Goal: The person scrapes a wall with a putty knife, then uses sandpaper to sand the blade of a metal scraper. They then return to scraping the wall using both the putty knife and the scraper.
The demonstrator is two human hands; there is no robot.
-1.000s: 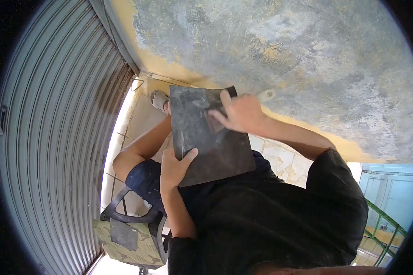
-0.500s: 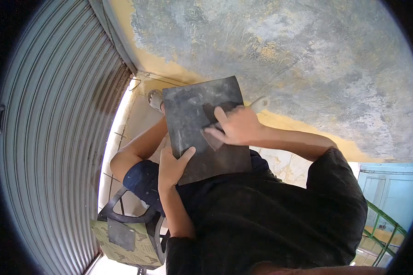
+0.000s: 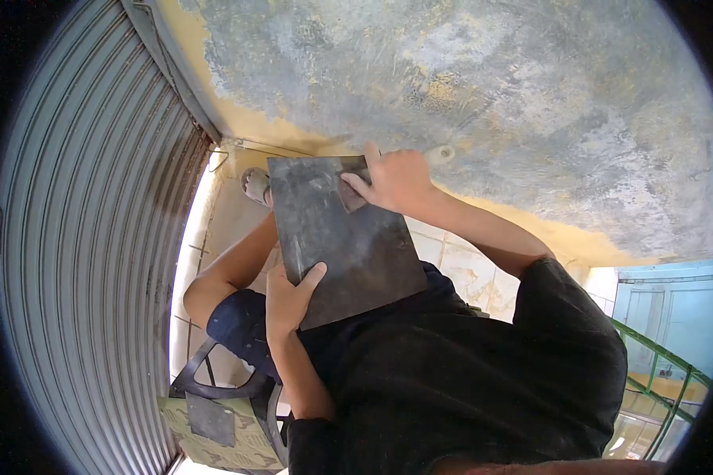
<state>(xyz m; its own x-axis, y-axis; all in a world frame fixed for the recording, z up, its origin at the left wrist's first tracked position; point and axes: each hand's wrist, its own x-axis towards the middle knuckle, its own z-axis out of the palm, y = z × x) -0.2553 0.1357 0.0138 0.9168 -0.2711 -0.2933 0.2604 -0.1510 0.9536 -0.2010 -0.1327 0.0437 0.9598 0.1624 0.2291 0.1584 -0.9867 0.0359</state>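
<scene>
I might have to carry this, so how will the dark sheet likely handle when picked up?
The dark sheet is probably fairly stiff: its edges look nearly straight while the left hand grips one side. It may be light for its size, as it looks thin. Being broad and flat, it seems unlikely to roll.

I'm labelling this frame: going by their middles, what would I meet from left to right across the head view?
Grey ribbed shutter, sandal, left hand, dark sheet, right hand, pale handle, light-blue panelling.
</scene>
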